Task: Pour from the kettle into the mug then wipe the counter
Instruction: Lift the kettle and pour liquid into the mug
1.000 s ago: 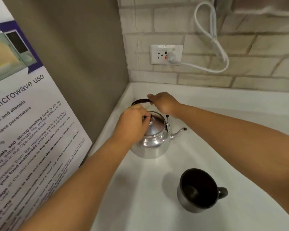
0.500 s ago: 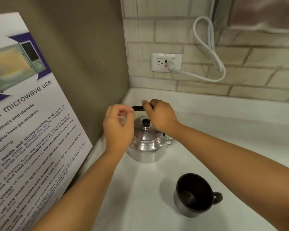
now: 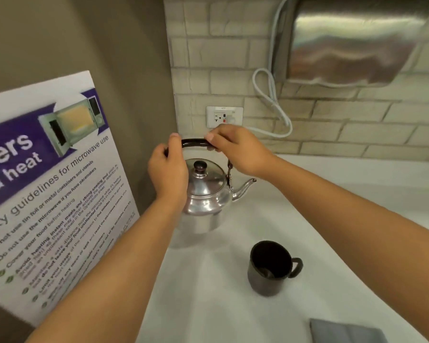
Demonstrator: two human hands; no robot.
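Two hands, the left hand and right hand, gripped the kettle handle on the white worktop; mug near the kettle, brick wall behind.

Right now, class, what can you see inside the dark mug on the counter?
The mug stands upright and open, its interior dark with a faint glint near the bottom. Whether it holds liquid cannot be told; nothing is being poured yet.
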